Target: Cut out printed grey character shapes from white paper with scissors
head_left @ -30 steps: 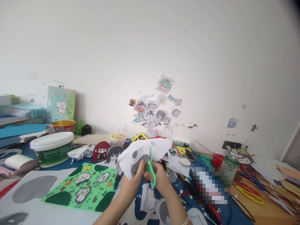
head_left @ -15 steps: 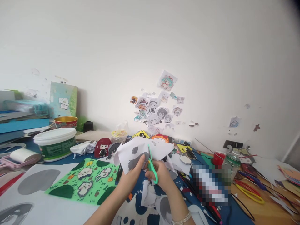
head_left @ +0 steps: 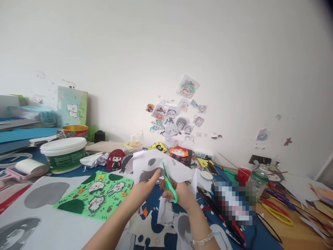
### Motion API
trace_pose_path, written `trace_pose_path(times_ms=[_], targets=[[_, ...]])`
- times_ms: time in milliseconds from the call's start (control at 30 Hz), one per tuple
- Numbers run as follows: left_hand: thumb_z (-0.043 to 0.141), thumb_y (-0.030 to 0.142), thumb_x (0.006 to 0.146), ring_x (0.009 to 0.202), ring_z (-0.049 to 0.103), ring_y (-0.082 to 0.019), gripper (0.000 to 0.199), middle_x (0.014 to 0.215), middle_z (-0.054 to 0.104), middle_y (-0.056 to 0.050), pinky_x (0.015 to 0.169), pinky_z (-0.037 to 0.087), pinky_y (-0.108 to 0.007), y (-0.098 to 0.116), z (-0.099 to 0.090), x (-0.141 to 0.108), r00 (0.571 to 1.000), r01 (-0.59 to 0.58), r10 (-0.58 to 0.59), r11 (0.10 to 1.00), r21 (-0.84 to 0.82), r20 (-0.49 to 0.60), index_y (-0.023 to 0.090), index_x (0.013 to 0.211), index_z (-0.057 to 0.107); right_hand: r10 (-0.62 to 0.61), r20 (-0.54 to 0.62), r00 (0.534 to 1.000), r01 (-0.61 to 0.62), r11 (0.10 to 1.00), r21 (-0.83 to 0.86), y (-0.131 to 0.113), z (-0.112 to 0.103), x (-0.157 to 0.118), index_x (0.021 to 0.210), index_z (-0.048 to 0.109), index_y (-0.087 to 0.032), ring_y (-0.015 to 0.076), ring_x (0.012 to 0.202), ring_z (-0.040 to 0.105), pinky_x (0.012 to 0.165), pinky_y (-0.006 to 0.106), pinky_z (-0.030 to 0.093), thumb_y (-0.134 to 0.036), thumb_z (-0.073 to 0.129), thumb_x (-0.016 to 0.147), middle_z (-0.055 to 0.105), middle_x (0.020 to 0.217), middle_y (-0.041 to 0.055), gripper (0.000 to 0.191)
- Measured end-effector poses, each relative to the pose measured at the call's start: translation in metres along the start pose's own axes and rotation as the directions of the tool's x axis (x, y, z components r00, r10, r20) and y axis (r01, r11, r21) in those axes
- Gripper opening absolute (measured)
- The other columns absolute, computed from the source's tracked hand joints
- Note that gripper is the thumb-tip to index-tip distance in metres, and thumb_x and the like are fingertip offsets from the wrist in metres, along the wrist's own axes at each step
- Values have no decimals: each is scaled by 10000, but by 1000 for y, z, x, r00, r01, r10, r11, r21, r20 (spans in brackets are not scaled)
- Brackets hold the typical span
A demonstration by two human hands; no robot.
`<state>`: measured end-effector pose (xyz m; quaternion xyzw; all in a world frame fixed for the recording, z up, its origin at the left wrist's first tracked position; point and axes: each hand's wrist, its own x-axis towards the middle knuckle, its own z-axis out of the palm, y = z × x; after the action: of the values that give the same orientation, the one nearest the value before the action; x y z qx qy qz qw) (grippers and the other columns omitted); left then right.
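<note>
Presently, nearest my camera, a white paper offcut with rounded holes lies below the thin white paper sheet printed in grey. My left hand pinches that sheet's near edge, thumb on top; my right hand grips green plastic-handled scissors, blades reaching across it. Left of the sheet, a bright green painted rectangle runs behind my left forearm, leaving that side tight. Farther left stands a round white-rimmed green tub. Above the sheet I have open air, reaching to the white wall.
</note>
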<state>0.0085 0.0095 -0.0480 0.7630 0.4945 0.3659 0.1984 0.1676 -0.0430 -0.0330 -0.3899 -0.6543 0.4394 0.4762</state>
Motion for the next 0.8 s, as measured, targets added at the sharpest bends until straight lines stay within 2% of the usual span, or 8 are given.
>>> trace_pose_path(times_ms=[133, 200, 367, 433, 533, 600, 667, 800], targets=[[597, 426, 646, 892, 637, -263, 363, 889, 711, -53, 665, 496, -257, 6, -9, 2, 996, 30, -50, 964, -265, -68, 244, 949, 676, 39, -7, 999, -39, 999, -16, 1, -2, -3, 1076, 555, -277, 151, 537, 467, 479, 281, 376, -468, 756, 564, 586, 745, 18, 582], [576, 501, 662, 906, 631, -269, 393, 919, 707, -58, 673, 498, -275, 10, -14, 2, 992, 58, -95, 932, -357, -87, 238, 935, 678, 53, -10, 999, -54, 998, -36, 2, -2, -3, 1055, 570, -282, 148, 525, 453, 484, 287, 372, -454, 751, 578, 583, 733, 17, 539], [534, 590, 670, 857, 631, -271, 448, 898, 707, -53, 666, 482, -289, 23, -24, -1, 983, 180, -173, 913, -366, 53, 224, 885, 678, 40, -14, 999, -41, 998, -44, 1, 0, -1, 1054, 582, -246, 136, 497, 422, 474, 280, 370, -454, 757, 570, 567, 673, 10, 555], [489, 590, 706, 777, 632, -253, 417, 764, 699, -44, 647, 469, -284, 28, -27, -1, 985, 167, -169, 925, -340, 26, 214, 736, 668, 29, -6, 1000, -29, 999, -12, 0, 2, 1, 994, 616, -200, 128, 501, 438, 485, 268, 371, -461, 755, 568, 551, 619, -2, 518], [400, 557, 778, 608, 591, -200, 475, 521, 583, -15, 651, 443, -283, 33, -29, 2, 994, 57, -82, 950, -308, -69, 213, 472, 517, 44, 43, 998, -45, 999, 21, 0, 5, 3, 888, 652, -137, 112, 498, 465, 510, 250, 381, -478, 741, 579, 529, 557, -18, 469], [377, 528, 805, 546, 555, -168, 483, 476, 529, 3, 646, 434, -275, 33, -30, 4, 996, -33, 4, 939, -343, -85, 210, 452, 464, 77, 49, 996, -78, 997, 10, 1, 5, 4, 860, 656, -123, 107, 498, 477, 514, 243, 387, -484, 740, 575, 530, 550, -21, 468], [418, 505, 797, 515, 537, -153, 434, 475, 529, 12, 605, 430, -263, 31, -31, 6, 997, -81, 74, 913, -399, -34, 202, 497, 496, 97, 45, 994, -97, 995, -16, 0, 3, 3, 874, 654, -118, 109, 501, 480, 515, 241, 388, -488, 735, 580, 527, 541, -25, 480], [457, 499, 779, 485, 516, -140, 414, 459, 533, 17, 576, 430, -254, 26, -31, 7, 979, -83, 155, 899, -431, 135, 191, 507, 515, 76, 53, 996, -74, 996, -48, -7, -1, -1, 913, 645, -113, 118, 530, 473, 537, 253, 392, -498, 718, 604, 522, 555, -20, 499]])
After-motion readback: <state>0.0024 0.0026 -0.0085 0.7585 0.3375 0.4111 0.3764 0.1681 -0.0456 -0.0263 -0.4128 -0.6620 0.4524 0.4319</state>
